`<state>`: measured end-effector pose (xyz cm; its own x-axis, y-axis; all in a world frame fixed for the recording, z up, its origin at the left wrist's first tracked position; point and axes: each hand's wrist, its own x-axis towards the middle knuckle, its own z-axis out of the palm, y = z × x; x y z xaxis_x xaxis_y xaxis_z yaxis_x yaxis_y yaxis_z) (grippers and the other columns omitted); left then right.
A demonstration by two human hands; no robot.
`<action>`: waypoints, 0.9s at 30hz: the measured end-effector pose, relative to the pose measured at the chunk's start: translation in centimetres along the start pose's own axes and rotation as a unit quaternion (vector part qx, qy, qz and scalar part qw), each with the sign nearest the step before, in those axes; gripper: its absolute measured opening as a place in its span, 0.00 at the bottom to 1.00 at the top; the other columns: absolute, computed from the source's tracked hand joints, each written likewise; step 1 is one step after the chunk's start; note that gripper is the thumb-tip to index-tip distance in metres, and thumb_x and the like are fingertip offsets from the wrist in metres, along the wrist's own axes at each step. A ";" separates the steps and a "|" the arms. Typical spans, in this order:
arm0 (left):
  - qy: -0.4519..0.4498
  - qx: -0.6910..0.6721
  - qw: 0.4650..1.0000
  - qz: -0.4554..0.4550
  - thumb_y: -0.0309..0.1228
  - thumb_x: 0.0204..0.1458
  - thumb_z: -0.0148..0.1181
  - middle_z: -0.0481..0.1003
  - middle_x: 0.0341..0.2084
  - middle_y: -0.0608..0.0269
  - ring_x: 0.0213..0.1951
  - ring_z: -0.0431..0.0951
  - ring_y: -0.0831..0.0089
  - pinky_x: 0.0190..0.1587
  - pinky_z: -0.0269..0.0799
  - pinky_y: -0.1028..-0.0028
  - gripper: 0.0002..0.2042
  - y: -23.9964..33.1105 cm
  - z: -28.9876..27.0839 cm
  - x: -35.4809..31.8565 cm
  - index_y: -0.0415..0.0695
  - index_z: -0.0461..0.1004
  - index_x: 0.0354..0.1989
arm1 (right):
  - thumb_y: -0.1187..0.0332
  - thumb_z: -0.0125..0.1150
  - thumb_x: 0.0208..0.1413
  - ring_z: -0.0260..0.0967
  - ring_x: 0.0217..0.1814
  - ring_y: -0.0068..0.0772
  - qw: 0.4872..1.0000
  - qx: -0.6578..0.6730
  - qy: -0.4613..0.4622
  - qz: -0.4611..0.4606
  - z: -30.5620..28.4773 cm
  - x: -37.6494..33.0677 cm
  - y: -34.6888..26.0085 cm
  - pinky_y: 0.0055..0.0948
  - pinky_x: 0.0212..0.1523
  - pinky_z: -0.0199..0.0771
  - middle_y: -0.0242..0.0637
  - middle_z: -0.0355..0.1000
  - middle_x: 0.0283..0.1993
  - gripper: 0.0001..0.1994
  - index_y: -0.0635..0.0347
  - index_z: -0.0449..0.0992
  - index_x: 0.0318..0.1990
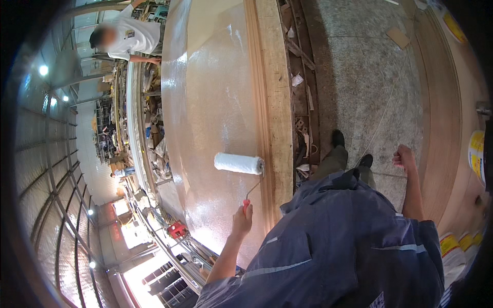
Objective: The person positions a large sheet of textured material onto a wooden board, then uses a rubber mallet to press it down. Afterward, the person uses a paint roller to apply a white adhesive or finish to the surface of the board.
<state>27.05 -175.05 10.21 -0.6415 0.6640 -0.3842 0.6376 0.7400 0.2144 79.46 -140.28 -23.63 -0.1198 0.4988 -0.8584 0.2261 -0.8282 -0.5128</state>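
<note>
No text, brand or number can be made out with certainty; only printed areas are seen. A small dark print with a touch of yellow (129, 34) is borne on the chest of a co-worker's white shirt (146, 38), too small to be read; a yellow-and-white label (477, 154) is carried by a rounded container at the right edge, its marks strongly warped; red-and-yellow labels (449, 244) are shown on white containers (453, 263) at lower right; another yellow label (454, 26) is partly cut off at upper right.
</note>
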 end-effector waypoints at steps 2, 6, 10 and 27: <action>-0.015 0.017 1.000 -0.021 0.49 0.62 0.46 0.75 0.26 0.36 0.35 0.76 0.37 0.34 0.69 0.51 0.24 -0.6 0.3 0.2 0.36 0.71 0.32 | 0.56 0.49 0.60 0.73 0.23 0.33 0.998 0.010 0.006 -0.055 2.0 -2.4 -2.8 0.30 0.21 0.75 0.38 0.71 0.28 0.16 0.62 0.71 0.35; -0.025 0.039 0.999 -0.016 0.51 0.62 0.45 0.75 0.27 0.34 0.35 0.76 0.36 0.36 0.70 0.48 0.26 2.7 -1.5 11.8 0.36 0.72 0.34 | 0.61 0.49 0.58 0.72 0.24 0.29 0.999 0.032 0.016 0.006 2.7 -2.8 -1.2 0.30 0.21 0.76 0.36 0.70 0.29 0.10 0.57 0.70 0.36; -0.087 -0.008 0.995 -0.042 0.56 0.62 0.38 0.74 0.28 0.36 0.33 0.77 0.45 0.34 0.72 0.54 0.33 12.2 -5.2 29.4 0.33 0.74 0.37 | 0.61 0.48 0.58 0.73 0.23 0.28 0.995 0.043 0.064 0.066 2.5 -5.3 4.1 0.30 0.21 0.76 0.36 0.71 0.29 0.10 0.58 0.70 0.36; 0.025 -0.012 0.999 0.022 0.55 0.63 0.38 0.74 0.27 0.35 0.36 0.78 0.48 0.37 0.68 0.55 0.33 5.9 -5.4 34.0 0.31 0.74 0.31 | 0.62 0.48 0.61 0.74 0.25 0.29 0.988 0.087 0.082 0.095 3.0 -10.5 12.1 0.31 0.21 0.76 0.36 0.72 0.32 0.12 0.58 0.71 0.46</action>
<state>6.74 -147.55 3.27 -0.6344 0.6993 -0.3295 0.6548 0.7126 0.2519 80.57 -156.28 -20.85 0.0696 0.3521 -0.9334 0.0588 -0.9355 -0.3485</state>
